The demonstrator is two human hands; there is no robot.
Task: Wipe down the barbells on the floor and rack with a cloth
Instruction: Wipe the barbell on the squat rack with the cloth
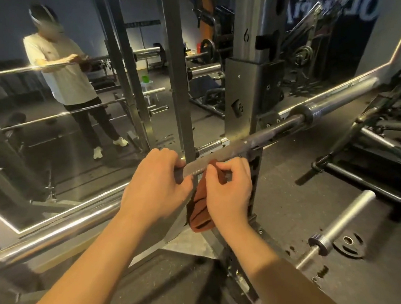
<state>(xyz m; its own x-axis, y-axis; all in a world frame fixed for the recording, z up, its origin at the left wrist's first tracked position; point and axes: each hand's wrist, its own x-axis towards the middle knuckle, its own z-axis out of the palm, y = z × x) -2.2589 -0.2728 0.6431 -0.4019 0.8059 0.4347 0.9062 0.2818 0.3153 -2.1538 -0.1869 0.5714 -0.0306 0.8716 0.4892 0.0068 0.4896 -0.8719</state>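
Note:
A steel barbell (274, 129) lies across the rack, running from lower left up to the right, with a knurled stretch at the centre. My left hand (154, 191) grips the bar from above at the knurling. Just to its right, my right hand (229, 190) pinches a rust-orange cloth (200, 211) that is draped over the bar and hangs down below it. The grey rack upright (247, 59) with numbered holes stands right behind the bar. Another barbell (339, 222) lies on the floor at the lower right.
A wall mirror (75, 101) fills the left side and reflects a person in a white shirt holding the bar. A small weight plate (348, 243) lies flat on the dark rubber floor. Black machine frames (385, 137) crowd the right edge.

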